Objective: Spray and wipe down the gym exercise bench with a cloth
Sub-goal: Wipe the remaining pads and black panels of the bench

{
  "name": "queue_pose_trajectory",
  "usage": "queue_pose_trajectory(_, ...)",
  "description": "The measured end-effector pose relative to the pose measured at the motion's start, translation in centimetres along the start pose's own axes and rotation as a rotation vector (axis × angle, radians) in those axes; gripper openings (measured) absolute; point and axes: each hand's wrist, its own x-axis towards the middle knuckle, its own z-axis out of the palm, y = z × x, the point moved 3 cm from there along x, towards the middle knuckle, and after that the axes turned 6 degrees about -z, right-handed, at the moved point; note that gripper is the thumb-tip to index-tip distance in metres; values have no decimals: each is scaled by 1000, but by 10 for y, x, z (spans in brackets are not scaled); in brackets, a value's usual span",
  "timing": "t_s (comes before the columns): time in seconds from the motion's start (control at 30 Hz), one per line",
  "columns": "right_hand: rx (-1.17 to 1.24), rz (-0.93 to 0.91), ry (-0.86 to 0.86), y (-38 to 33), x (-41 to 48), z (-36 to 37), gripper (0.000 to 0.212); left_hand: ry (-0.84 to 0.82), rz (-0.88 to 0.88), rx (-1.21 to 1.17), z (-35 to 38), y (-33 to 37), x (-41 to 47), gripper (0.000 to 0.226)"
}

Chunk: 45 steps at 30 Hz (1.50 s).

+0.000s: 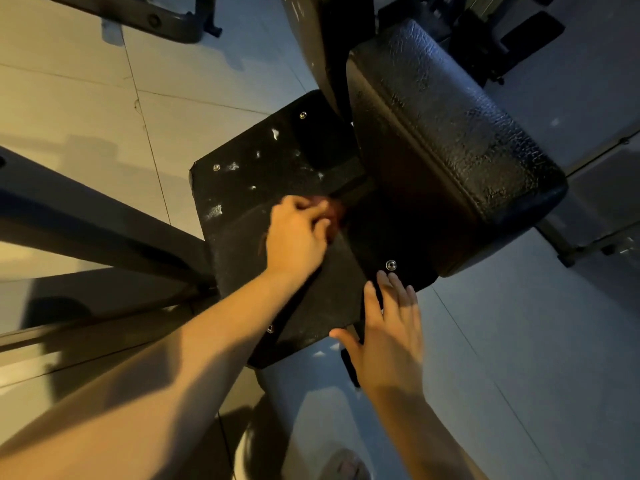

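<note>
No readable text or labels, as far as dim light shows.

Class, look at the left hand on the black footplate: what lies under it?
Under the left hand a reddish cloth peeks out, pressed against the black footplate. Most of the cloth is covered, so its size stays unknown.

tiled floor (86, 109) | dark frame bar (97, 223) lower left | equipment base (145, 19) top left

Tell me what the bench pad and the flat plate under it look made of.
Bench pad: black vinyl or faux leather, likely; glossy, crackled grain and a stitched seam. Flat plate: stiff black sheet, perhaps rubber-coated or painted metal; matte, gritty, scuffed white, with shiny metal fasteners.
</note>
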Motion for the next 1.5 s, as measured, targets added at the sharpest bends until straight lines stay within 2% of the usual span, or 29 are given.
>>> queue_pose_trajectory(0.07,0,2,-3,-1,-2,1,92,15,-198,-11,-3,-5,3,40)
queue_pose_trajectory(0.1,1,3,-14,-1,-2,2,93,-10,-178,2,-2,5,-3,41)
queue_pose_trajectory(0.23,15,14,7,-1,-1,1,95,-180,221,-64,12,46,-34,38)
queue_pose_trajectory(0.3,6,8,10,-1,0,0,94,-97,251,-40,9,32,-18,32)
queue_pose_trajectory(0.37,-12,-1,0,-1,-1,1,93,43,15,4,0,1,7,33)
queue_pose_trajectory(0.43,-10,-2,7,-2,-2,2,93,90,-272,12,-6,-23,20,41)
queue_pose_trajectory(0.47,-5,2,5,-2,-3,2,93,89,-330,24,-5,-22,18,44)
queue_pose_trajectory(0.53,1,7,2,-2,-2,3,94,72,-238,23,0,-4,1,44)
queue_pose_trajectory(0.67,7,3,9,1,0,5,96,-122,306,-39,14,30,-35,31)
queue_pose_trajectory(0.7,14,-1,11,1,0,6,95,-132,379,-10,13,26,-30,31)
queue_pose_trajectory(0.73,17,-4,12,1,0,6,94,-100,370,19,11,19,-19,30)
queue_pose_trajectory(0.77,11,-5,8,1,0,6,94,-42,283,33,6,8,-6,30)
queue_pose_trajectory(0.83,-9,-1,8,-1,-2,5,94,47,-5,44,-6,-21,19,36)
queue_pose_trajectory(0.9,-20,9,15,-2,-3,4,95,46,-193,45,-13,-37,29,39)
queue_pose_trajectory(0.93,-17,10,16,-2,-3,3,95,29,-209,51,-13,-32,26,39)
queue_pose_trajectory(0.97,-13,8,19,-2,-2,3,95,6,-169,44,-12,-22,17,38)
queue_pose_trajectory(1.07,-28,11,23,-1,-1,5,97,-106,174,-38,0,18,-29,26)
queue_pose_trajectory(1.13,-21,7,31,-1,-1,6,97,-165,306,-21,3,25,-35,23)
queue_pose_trajectory(1.17,-17,9,34,-1,0,6,96,-132,280,-9,3,20,-22,24)
queue_pose_trajectory(1.27,-17,4,20,-4,-2,3,94,27,-100,-12,-8,-9,11,33)
queue_pose_trajectory(1.3,-14,5,17,-4,-4,2,95,37,-167,-18,-9,-14,13,34)
queue_pose_trajectory(1.37,-8,-1,2,-5,-4,1,97,12,-91,23,-5,-1,-1,29)
queue_pose_trajectory(1.5,-23,17,26,-5,-1,1,99,-132,243,-41,5,30,-42,15)
